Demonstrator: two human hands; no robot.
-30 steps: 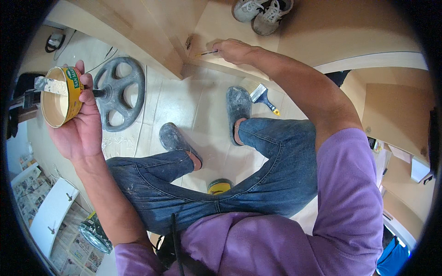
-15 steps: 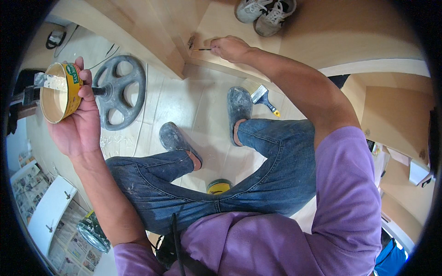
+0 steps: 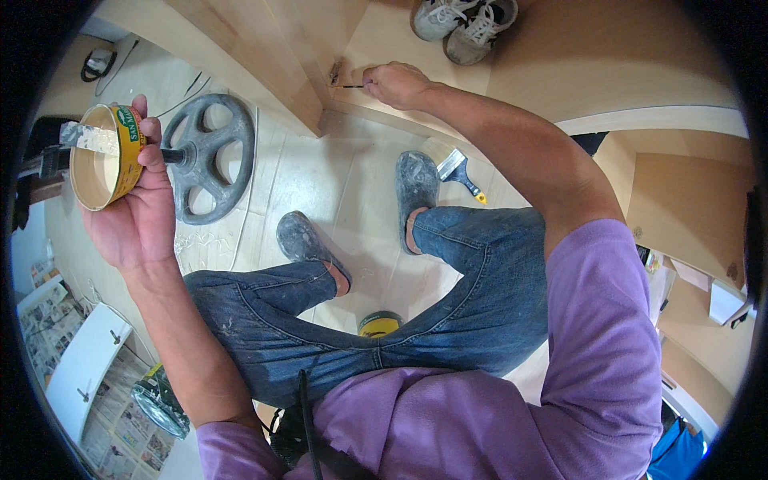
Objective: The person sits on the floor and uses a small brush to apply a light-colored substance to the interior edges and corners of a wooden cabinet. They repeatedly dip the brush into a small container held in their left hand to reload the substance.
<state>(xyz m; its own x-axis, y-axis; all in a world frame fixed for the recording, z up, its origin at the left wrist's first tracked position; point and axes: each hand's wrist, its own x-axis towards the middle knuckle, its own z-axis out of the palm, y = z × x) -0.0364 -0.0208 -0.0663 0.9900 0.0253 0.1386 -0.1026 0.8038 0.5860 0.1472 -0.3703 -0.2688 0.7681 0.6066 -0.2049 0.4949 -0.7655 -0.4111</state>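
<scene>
My left hand is raised at the left, its fingers wrapped round a shallow yellow tin. Across the tin's rim lies a flat tool smeared with white paste; its handle cannot be made out. My right hand reaches into a pale wooden cabinet. Its fingers pinch a thin dark stick-like tool, too small to name exactly. The tool's tip points at the cabinet's inner corner, just below a dark rough patch on the wood.
A pair of worn sneakers stands inside the cabinet. On the floor lie a flat paintbrush and a yellow can between my legs. A grey spoked wheel stands left. Newspapers, a white panel and a glass jar sit lower left.
The tin in my left hand has risen and turned very slightly. My right hand has shifted a little left with the thin tool, staying at the cabinet corner.
</scene>
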